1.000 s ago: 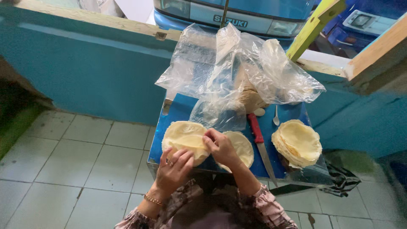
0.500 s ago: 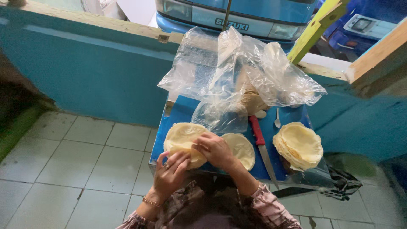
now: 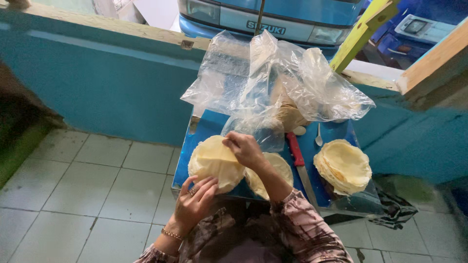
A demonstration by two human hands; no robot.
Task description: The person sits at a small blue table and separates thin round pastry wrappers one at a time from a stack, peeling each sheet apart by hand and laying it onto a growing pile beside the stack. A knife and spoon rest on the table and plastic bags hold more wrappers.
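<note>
A small blue table (image 3: 336, 132) carries thin pale round wrappers. My right hand (image 3: 245, 148) pinches the far edge of the top wrapper (image 3: 212, 160) on the left pile. My left hand (image 3: 195, 203) rests with spread fingers against the near edge of that same pile. A second wrapper (image 3: 274, 168) lies to the right, partly hidden under my right forearm. Another stack of wrappers (image 3: 342, 165) sits at the table's right end.
A knife with a red handle (image 3: 295, 151) lies between the piles, and two white spoons (image 3: 318, 136) lie behind it. Crumpled clear plastic bags (image 3: 273, 78) cover the table's back. A teal low wall (image 3: 97, 87) stands behind, grey floor tiles (image 3: 83, 195) at left, a blue vehicle (image 3: 263, 17) beyond.
My right hand has moved from the gap between the two wrappers up to the far edge of the left pile and gripped its top sheet. My left hand slid slightly lower.
</note>
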